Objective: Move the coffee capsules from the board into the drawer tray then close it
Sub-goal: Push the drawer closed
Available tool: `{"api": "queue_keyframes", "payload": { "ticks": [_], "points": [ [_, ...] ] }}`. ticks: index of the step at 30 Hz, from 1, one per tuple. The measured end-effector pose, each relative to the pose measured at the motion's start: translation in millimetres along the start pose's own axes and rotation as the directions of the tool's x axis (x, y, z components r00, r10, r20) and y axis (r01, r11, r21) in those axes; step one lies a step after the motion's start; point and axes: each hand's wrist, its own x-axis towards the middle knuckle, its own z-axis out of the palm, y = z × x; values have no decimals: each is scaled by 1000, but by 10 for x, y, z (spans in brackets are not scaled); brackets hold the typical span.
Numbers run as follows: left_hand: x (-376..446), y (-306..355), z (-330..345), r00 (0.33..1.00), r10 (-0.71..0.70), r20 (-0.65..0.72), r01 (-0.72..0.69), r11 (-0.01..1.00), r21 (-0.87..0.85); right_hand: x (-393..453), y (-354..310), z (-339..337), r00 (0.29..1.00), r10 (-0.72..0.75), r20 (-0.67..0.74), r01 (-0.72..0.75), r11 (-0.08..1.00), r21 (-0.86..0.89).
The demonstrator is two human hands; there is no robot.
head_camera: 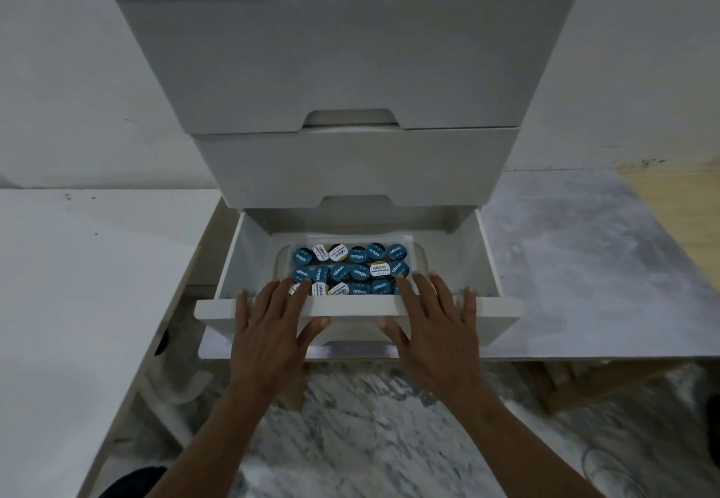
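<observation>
The bottom drawer (502,312) of a white drawer unit stands pulled out. Inside it a white tray (417,250) holds several coffee capsules (350,269) with blue, white and yellow lids, packed in three rows. My left hand (269,326) lies flat on the drawer's front panel, fingers spread over the top edge, thumb on the front face. My right hand (436,322) rests the same way to the right of it. Both hands hold nothing. Fingertips hide part of the nearest capsule row. No board is in view.
Three closed drawers (343,69) stack above the open one. A white table top (78,283) lies at the left, a grey marbled surface (584,263) at the right. Marbled floor (370,439) shows below my arms.
</observation>
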Motion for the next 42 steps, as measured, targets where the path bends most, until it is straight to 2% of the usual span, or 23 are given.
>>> {"api": "queue_keyframes", "payload": {
  "ticks": [9, 23, 37, 42],
  "points": [
    [511, -109, 172, 994, 24, -109, -21, 999, 23, 490, 60, 157, 998, 8, -63, -12, 998, -65],
    [1382, -74, 204, 945, 22, -326, -12, 999, 33, 1432, 76, 270, 923, 51, -381, -73, 996, -45],
    [1733, 12, 483, 800, -27, -600, 57, 998, 31, 1778, 93, 502, 775, 77, -628, -121, 992, -28],
    [1696, -7, 522, 759, -63, -648, 73, 997, -11, 1728, 76, 489, 790, 104, -605, -98, 994, 44]
  ]
}}
